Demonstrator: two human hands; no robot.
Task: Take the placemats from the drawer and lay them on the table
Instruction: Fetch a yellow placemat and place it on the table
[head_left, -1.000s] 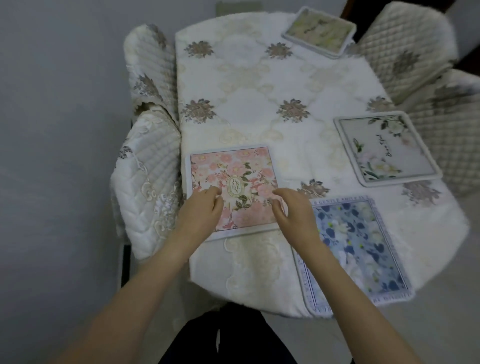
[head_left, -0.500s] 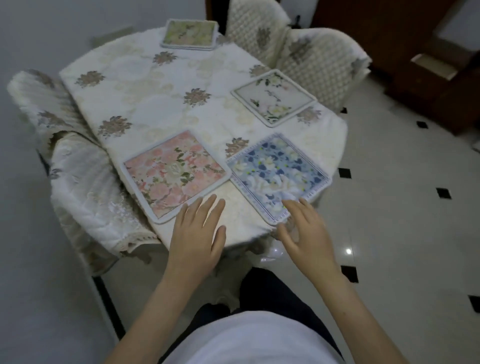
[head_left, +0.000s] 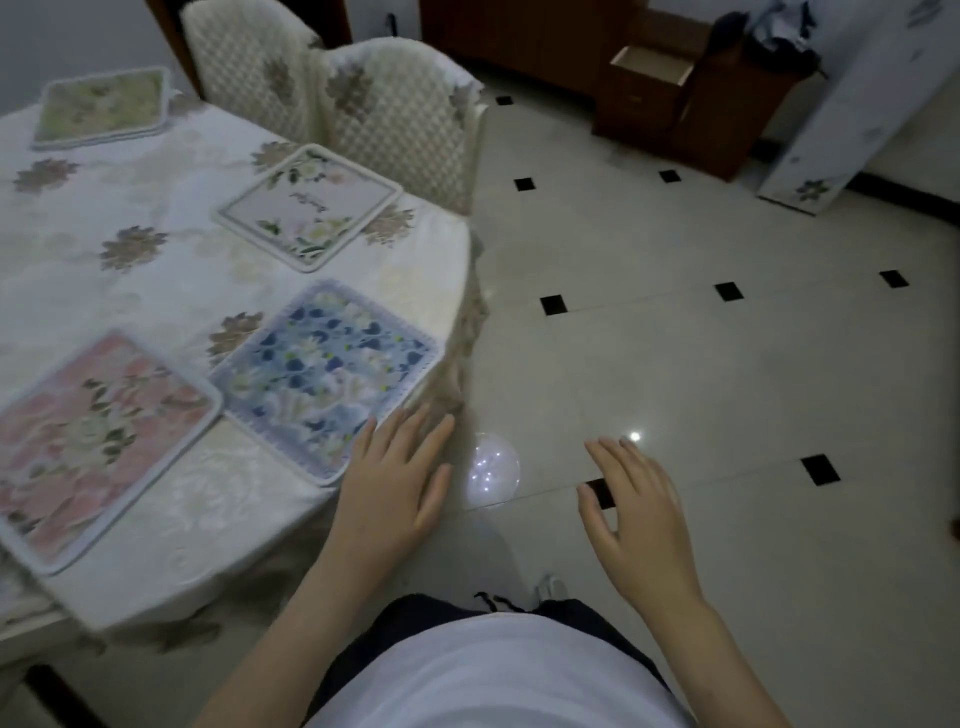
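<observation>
Now both hands are open and hold nothing. The left hand (head_left: 395, 483) has its fingers straight and a little apart, palm down, at the near corner of the desk (head_left: 156, 545), just beside the blue mat (head_left: 327, 374). I cannot tell if its fingertips touch the mat or the cloth. The right hand (head_left: 636, 506) is out over the floor (head_left: 727, 364), fingers loose and spread, so each grip is apart and clamped on nothing.

Four mats lie flat on the desk. The pink mat (head_left: 98, 436) has big pink flowers and sits at the near edge. The blue mat is right beside it, with blue and white flowers and a pale border, and its corner comes close to the desk edge. The white mat (head_left: 309, 205) has green leaves and some writing, and lies farther back by a chair (head_left: 395, 114). The green mat (head_left: 101, 106) is at the far end, well apart from the others.

Across the floor, a drawer (head_left: 657, 65) in a brown cabinet stands open.
</observation>
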